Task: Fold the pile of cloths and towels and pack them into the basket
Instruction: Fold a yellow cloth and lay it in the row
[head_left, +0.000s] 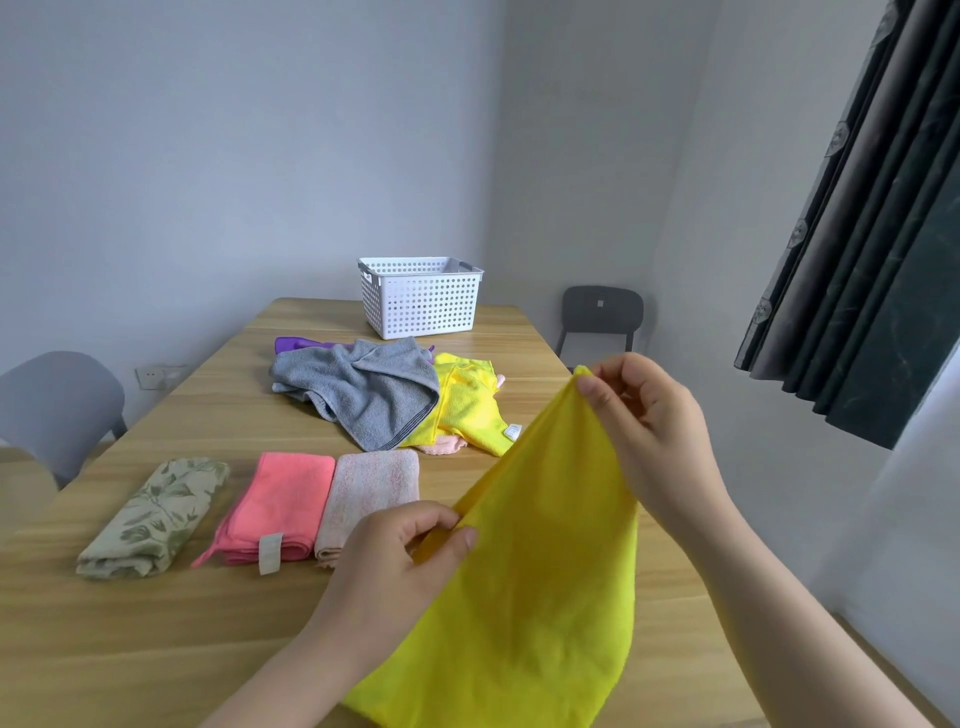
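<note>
So the person had a yellow cloth (535, 571) lifted off the bench (156, 649), on the near right. The left hand (410, 551) pinched one corner low down. The right hand (644, 431) pinched the other corner higher up and further off. That left the top edge on a slant, with the rest hanging slack toward the near edge. Both hands were closed on the fabric, thumb against fingertips.

My take on doing this fold well: level the two corners first and pull that edge taut so the cloth hangs square. Then lay it on the bare wood before halving it. The stuff looked floppy, so I'd guess a fold made in mid-air goes crooked.

Three folded pieces sat in a row near left: a leaf cloth (156, 519), then a pink cloth (275, 509) touching a pale cloth (374, 488). I'd match their width so everything stacks neatly.

The unfolded pile, with a grey towel (363, 389) on top, lay mid-bench. The basket (421, 301) stood at the far end, and I couldn't see inside it properly.
</note>
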